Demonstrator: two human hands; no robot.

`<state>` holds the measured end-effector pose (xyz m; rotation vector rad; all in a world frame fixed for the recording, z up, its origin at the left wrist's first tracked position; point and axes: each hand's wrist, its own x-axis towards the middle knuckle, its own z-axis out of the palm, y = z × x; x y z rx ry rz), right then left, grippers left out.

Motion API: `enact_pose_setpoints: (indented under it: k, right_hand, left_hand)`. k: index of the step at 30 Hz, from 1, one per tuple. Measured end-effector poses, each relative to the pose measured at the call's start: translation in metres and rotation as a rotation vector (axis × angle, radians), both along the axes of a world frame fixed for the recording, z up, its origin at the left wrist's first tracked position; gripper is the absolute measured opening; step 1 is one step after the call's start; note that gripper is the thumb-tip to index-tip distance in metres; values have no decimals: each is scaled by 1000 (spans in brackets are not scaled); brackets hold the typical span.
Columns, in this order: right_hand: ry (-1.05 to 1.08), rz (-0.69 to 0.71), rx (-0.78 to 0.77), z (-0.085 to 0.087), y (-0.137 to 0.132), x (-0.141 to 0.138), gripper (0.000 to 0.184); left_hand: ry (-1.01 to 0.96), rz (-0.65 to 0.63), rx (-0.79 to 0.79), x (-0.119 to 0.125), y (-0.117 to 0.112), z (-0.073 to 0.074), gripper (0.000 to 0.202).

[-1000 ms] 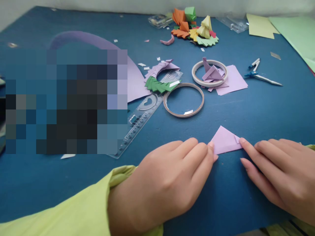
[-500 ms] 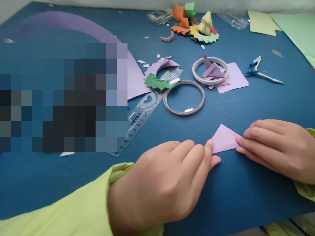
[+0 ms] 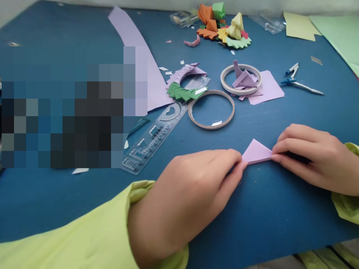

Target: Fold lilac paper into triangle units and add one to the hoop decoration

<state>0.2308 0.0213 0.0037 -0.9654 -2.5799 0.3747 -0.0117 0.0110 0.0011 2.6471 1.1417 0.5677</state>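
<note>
A small folded piece of light purple paper is held just over the blue table, its point facing away from me. My left hand pinches its left corner between thumb and fingers. At the opposite corner, my right hand grips it with thumb and fingertips. A narrow strip is folded up along the paper's near edge. Beyond the hands lies a roll of tape, with a second tape roll farther back that has folded purple pieces inside it.
A clear stencil ruler lies left, under a purple-and-green folded-paper arc. Behind are purple sheets, a compass, orange and yellow paper models and a large purple sheet. Pixelation covers the left side.
Both hands have tightened their pinches at the paper's corners, and the near edge now shows a turned-up strip. The large purple sheet at back left has shifted, its curved end now pointing up.
</note>
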Motion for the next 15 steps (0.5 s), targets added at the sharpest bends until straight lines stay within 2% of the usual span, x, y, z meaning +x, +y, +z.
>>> enact_pose_setpoints:
  k: [3, 8, 11, 15]
  right_hand:
    - [25, -47, -64, -1, 0, 1, 11]
    - [2, -75, 8, -3, -1, 0, 8]
    - [-54, -7, 94, -4, -2, 1, 11]
    - [-136, 144, 245, -6, -6, 3, 31]
  left_hand:
    - [-10, 78, -120, 2, 2, 2, 26]
    - [23, 136, -120, 5, 1, 0, 16]
    - [24, 19, -6, 4, 0, -3, 21]
    - [88, -151, 192, 1, -1, -8, 39]
